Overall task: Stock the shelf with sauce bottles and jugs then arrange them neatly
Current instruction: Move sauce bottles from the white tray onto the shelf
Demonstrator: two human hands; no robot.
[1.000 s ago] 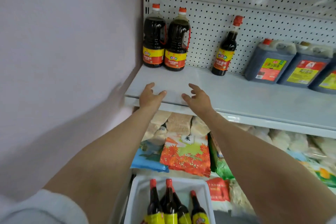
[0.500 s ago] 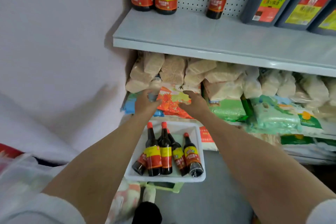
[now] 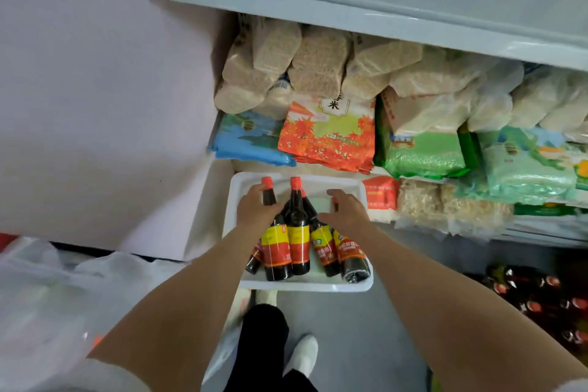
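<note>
Head view: left hand (image 3: 256,211) around bottle (image 3: 275,240), right hand (image 3: 344,212) spread.

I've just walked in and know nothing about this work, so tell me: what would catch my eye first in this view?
Probably the white tub of dark sauce bottles with red caps and red-and-yellow labels, low at centre. Both bare arms reach into it: the left hand is at one bottle's neck, the right hand over another. Just above, a bright orange leaf-patterned bag stands out among pale sacks under the grey shelf.
</note>
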